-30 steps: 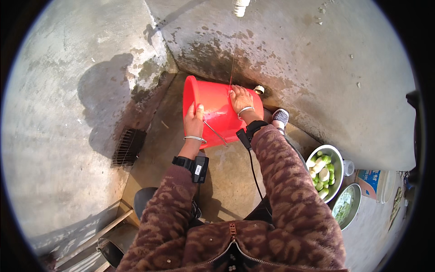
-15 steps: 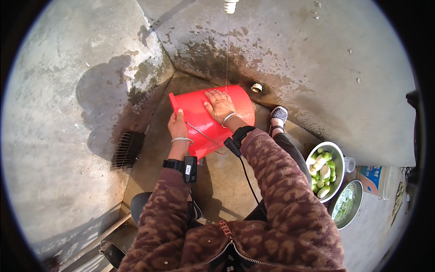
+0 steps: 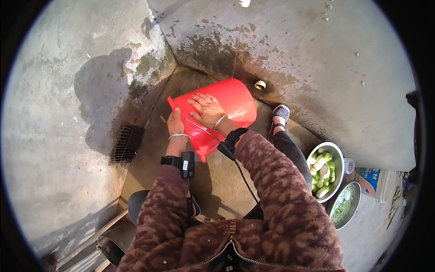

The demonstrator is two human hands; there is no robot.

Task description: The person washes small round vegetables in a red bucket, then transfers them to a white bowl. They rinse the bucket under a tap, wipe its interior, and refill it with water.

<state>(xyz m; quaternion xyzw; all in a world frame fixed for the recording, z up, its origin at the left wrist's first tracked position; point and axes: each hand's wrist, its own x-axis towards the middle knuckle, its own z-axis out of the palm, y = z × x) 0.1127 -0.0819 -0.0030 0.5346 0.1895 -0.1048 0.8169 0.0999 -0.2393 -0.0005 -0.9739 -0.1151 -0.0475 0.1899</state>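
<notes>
Two hands (image 3: 207, 111) (image 3: 174, 124) on one red bucket (image 3: 238, 100)

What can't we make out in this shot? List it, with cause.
- Head view: inside of the red bucket, its mouth turned away, outer wall toward the camera.
- Head view: most fingers of the left hand, behind the bucket's rim.
- Head view: palm of the right hand, under its own back.
- Head view: upper part of the white fitting, cut off by the top edge.
</notes>
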